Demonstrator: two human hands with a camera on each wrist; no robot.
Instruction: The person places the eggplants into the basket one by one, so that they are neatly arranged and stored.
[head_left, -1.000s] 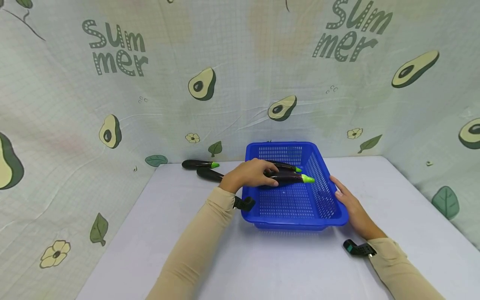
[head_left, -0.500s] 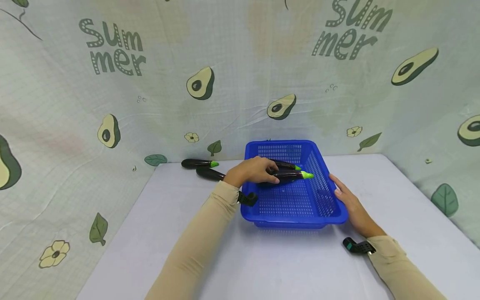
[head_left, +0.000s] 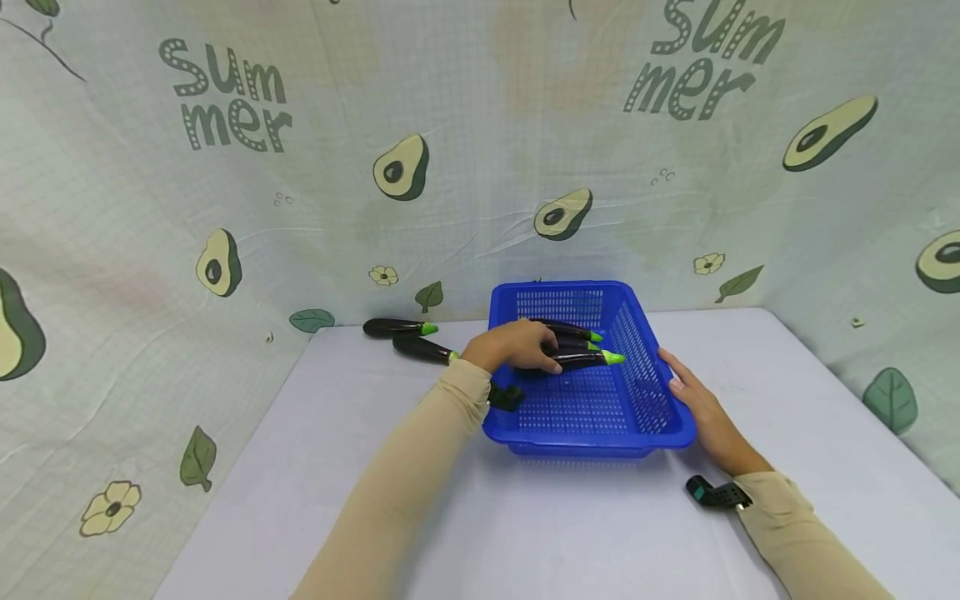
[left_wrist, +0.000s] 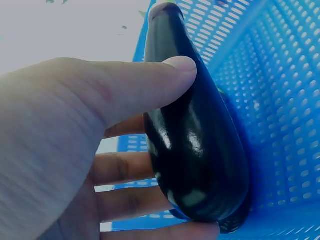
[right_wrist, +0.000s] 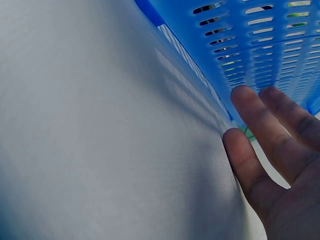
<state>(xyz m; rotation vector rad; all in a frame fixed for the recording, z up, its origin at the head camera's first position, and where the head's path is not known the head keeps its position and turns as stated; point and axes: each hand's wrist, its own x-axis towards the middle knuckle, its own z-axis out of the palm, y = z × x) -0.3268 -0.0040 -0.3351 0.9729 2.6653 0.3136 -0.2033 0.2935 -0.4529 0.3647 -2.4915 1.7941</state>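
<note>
In the head view my left hand is inside a blue plastic basket, gripping a dark, glossy eggplant with a bright green stem end. The left wrist view shows the thumb across the eggplant and the fingers along its other side. Just behind it in the basket lie two more eggplants, partly covered by the hand; the rearmost eggplant shows best. My right hand rests against the basket's right side. Its fingers look fairly straight against the outer wall in the right wrist view.
Left of the basket, two eggplants lie on the white table: a rear eggplant and a nearer eggplant close to my left forearm. A printed cloth hangs right behind the table.
My left hand has shifted slightly right, and the held eggplant's stem end has dipped a little since half a second ago. Another green stem now shows behind it. The right hand stays in place.
</note>
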